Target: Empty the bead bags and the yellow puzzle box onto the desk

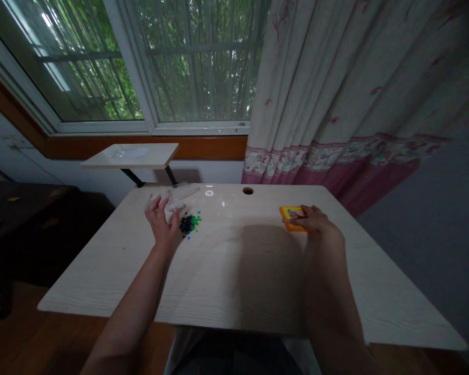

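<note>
My left hand [162,221] rests on the pale wooden table [234,271] at the left, fingers spread and open, just left of a small heap of coloured beads [189,224]. A clear plastic bag or sheet [177,198] lies beyond its fingertips. My right hand [315,220] lies at the right with its fingers curled over the near edge of a flat orange box [292,214], gripping it on the tabletop.
A cable hole [247,190] sits near the table's far edge. A small white side table [131,155] stands behind, under the window. A pink-bordered curtain [336,104] hangs at the right. A dark cabinet [27,219] stands at the left.
</note>
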A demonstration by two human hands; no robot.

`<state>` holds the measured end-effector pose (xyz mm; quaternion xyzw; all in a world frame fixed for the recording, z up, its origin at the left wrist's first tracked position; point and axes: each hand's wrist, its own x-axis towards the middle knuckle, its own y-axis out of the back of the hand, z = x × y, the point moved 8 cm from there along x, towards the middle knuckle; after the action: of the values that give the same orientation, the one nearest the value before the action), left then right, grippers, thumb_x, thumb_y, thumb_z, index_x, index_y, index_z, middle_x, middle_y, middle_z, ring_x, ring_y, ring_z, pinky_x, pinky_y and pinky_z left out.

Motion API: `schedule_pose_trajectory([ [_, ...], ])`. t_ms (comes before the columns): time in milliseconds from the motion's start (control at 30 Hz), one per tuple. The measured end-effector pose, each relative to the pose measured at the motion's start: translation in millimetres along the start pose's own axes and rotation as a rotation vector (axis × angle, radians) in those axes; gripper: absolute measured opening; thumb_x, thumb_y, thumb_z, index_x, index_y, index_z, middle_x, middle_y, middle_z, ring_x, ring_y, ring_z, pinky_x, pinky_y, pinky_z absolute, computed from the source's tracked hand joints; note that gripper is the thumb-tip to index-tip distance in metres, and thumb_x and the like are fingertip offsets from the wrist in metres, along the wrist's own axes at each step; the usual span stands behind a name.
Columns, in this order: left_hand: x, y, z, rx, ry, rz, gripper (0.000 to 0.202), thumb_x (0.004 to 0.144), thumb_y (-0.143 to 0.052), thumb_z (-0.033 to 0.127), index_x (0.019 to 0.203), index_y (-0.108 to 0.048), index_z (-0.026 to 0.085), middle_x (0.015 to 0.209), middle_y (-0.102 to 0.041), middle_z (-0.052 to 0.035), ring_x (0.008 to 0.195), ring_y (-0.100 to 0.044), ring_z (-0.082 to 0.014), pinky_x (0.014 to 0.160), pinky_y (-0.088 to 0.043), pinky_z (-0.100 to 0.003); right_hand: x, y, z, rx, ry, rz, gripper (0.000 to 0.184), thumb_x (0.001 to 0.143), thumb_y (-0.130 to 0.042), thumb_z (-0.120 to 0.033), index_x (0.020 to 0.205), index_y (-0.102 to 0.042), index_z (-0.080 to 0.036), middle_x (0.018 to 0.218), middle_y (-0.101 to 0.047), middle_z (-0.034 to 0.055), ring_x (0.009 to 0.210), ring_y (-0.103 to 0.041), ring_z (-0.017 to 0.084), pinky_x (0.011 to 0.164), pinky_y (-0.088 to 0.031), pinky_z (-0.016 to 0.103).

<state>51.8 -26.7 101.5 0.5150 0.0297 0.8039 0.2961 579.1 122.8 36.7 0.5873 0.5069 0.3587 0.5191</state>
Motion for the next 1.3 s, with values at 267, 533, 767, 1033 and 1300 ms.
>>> schedule_pose_trajectory([
  [267, -10.9, -18.1, 12.7, -0.049, -0.054, -0.129, 0.041, 0.092, -0.058, 0.036, 0.131, -0.054, 0.023, 0.140, -0.046, -0.0145, 0.134, -0.039, -0.0315, 0.116, -0.028, -0.054, 0.2, -16.7, -42.1, 0.009, -0.023, -0.084, 0.085, 0.077, -0.053, -0.078, 0.142, -0.050, -0.022, 0.145, -0.044, 0.0210, 0.132, -0.044, 0.042, 0.102, -0.043, 0.053],
  [533, -10.8, -15.7, 15.9, -0.012, -0.117, -0.086, 0.037, 0.092, -0.058, 0.033, 0.127, -0.057, 0.021, 0.134, -0.052, -0.0142, 0.129, -0.046, -0.0289, 0.111, -0.035, -0.049, -7.5, -38.5, -84.8, -0.088, 0.164, -0.177, 0.118, 0.057, -0.081, -0.065, 0.154, -0.028, -0.023, 0.151, -0.041, 0.0203, 0.139, -0.037, 0.041, 0.108, -0.035, 0.057],
  [767, -11.4, -28.8, 18.6, -0.123, -0.121, -0.217, 0.036, 0.094, -0.057, 0.032, 0.127, -0.057, 0.021, 0.119, -0.062, -0.0114, 0.112, -0.058, -0.0248, 0.101, -0.047, -0.044, -21.1, -27.8, -141.7, 0.079, 0.449, -0.051, 0.102, 0.068, -0.076, -0.061, 0.150, -0.039, -0.014, 0.140, -0.053, 0.0219, 0.127, -0.051, 0.037, 0.105, -0.041, 0.044],
  [1033, -16.9, -44.3, 4.6, -0.435, 0.132, -0.329, 0.031, 0.093, -0.060, 0.034, 0.122, -0.062, 0.024, 0.116, -0.060, -0.0086, 0.103, -0.064, -0.0195, 0.094, -0.055, -0.038, -59.8, -22.5, -207.7, 0.246, 0.679, -0.145, 0.085, 0.066, -0.079, -0.056, 0.138, -0.056, -0.019, 0.125, -0.067, 0.0139, 0.112, -0.063, 0.032, 0.099, -0.046, 0.039],
  [1300, -46.8, -98.0, -5.3, -0.969, 0.600, -0.548, 0.067, 0.076, -0.079, 0.043, 0.136, -0.050, 0.030, 0.134, -0.056, -0.0092, 0.113, -0.063, -0.0208, 0.106, -0.048, -0.047, -95.8, -28.6, -246.5, 0.695, 0.801, -0.378, 0.074, 0.068, -0.081, -0.050, 0.132, -0.061, -0.018, 0.121, -0.070, 0.0096, 0.101, -0.068, 0.024, 0.090, -0.054, 0.034],
])
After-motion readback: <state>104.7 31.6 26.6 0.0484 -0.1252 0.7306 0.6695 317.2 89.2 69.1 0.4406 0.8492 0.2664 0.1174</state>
